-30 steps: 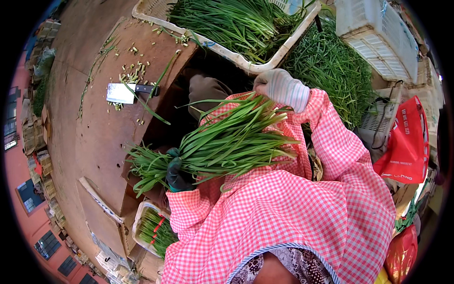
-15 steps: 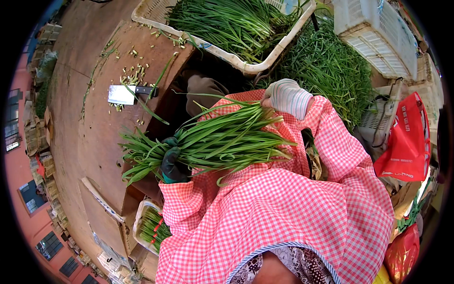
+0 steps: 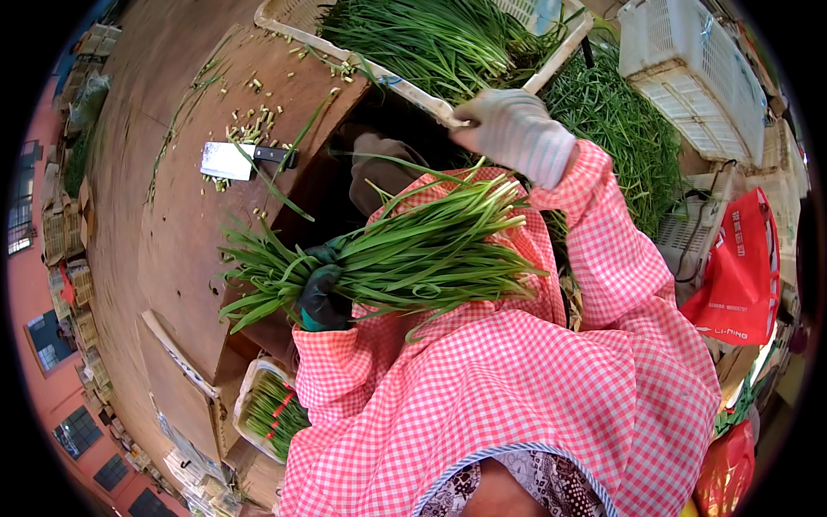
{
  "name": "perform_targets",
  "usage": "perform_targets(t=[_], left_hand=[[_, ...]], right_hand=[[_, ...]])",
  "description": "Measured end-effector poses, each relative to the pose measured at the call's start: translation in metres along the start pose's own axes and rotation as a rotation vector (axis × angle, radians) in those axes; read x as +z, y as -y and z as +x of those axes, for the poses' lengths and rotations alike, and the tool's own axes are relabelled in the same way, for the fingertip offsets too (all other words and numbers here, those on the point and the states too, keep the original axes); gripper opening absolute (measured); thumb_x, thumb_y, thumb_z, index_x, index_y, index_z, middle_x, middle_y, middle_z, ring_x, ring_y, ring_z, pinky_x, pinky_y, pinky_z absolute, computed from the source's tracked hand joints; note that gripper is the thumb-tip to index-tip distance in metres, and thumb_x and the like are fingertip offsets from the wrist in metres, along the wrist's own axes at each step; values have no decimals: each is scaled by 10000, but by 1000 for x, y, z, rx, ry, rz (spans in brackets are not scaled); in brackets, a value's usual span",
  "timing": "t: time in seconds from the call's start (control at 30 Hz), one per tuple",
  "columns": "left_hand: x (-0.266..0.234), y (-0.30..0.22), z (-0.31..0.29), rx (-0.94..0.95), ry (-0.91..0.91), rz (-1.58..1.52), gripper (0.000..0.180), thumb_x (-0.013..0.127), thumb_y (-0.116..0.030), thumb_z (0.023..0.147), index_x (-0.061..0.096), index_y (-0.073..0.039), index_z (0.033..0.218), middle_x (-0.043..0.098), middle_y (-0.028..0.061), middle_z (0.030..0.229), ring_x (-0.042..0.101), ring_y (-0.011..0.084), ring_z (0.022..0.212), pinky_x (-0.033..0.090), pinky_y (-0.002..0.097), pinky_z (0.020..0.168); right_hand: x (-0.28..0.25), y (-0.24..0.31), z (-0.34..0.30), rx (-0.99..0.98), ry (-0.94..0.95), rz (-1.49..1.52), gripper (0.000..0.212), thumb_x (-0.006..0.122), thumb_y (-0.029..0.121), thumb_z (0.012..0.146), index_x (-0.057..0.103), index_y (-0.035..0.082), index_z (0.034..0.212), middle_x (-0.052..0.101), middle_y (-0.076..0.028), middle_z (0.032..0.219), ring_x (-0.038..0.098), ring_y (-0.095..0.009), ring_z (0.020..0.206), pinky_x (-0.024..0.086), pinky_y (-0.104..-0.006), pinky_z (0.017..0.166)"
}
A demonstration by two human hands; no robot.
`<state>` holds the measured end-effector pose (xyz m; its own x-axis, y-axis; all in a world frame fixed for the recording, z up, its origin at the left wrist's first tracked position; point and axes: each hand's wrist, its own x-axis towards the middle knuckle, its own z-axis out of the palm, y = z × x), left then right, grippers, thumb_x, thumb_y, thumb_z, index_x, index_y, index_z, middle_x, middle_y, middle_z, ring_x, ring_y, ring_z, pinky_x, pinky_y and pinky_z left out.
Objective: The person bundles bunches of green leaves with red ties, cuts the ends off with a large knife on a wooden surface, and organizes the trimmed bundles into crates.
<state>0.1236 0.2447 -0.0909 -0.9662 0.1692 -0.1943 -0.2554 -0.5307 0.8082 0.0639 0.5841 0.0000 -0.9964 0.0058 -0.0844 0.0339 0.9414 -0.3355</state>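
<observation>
My left hand (image 3: 320,289), in a dark green and black glove, is wrapped round the leafy part of a bunch of garlic chives (image 3: 439,246). The bunch lies across my lap, its pale cut ends to the right and its leaf tips to the left. My right hand (image 3: 517,133), in a striped knitted glove, is raised above the pale ends, apart from the bunch. It is nearest to the front corner of a white plastic crate (image 3: 413,93) filled with loose garlic chives (image 3: 448,43). Motion blurs that hand and its fingers are mostly hidden.
A cleaver (image 3: 228,161) with a black handle lies on the brown tabletop (image 3: 194,250) among trimmed stem ends. A loose green heap (image 3: 620,129) stands right of the crate. Tied chives (image 3: 276,414) sit in a lower-left container. A red bag (image 3: 741,267) is at right.
My right hand has let go of the pale ends of the chives and moved up toward the crate. My left hand keeps its hold. The view has shifted slightly.
</observation>
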Motion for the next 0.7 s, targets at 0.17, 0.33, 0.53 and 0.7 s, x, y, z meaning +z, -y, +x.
perform_targets(t=[0.17,0.33,0.53,0.7], left_hand=[[10,-2,1,-22,47,-15,283,594,-45,682,508,-19,950,571,170,1046,558,323,974,469,458,892],[14,-7,-6,74,69,-2,300,623,-39,677,516,-20,956,551,167,1057,527,301,1017,426,440,932],[16,-7,-13,96,78,-21,247,635,-72,680,555,-12,906,549,107,977,490,324,1095,362,439,973],[-10,7,-19,153,22,34,233,669,-136,692,576,-13,867,531,88,977,482,316,1068,358,451,961]], right_hand=[[6,86,19,-363,293,58,402,614,423,742,668,27,774,642,-169,758,637,-311,751,495,-393,678],[73,82,38,-540,62,15,200,605,252,725,654,65,676,629,-123,667,622,-320,616,494,-400,561],[-18,21,44,52,-454,567,200,575,224,755,674,55,794,670,-126,827,655,-237,768,512,-311,721],[-89,-84,-11,371,-641,255,261,621,279,750,698,63,873,671,-32,731,618,-66,674,476,-234,640]])
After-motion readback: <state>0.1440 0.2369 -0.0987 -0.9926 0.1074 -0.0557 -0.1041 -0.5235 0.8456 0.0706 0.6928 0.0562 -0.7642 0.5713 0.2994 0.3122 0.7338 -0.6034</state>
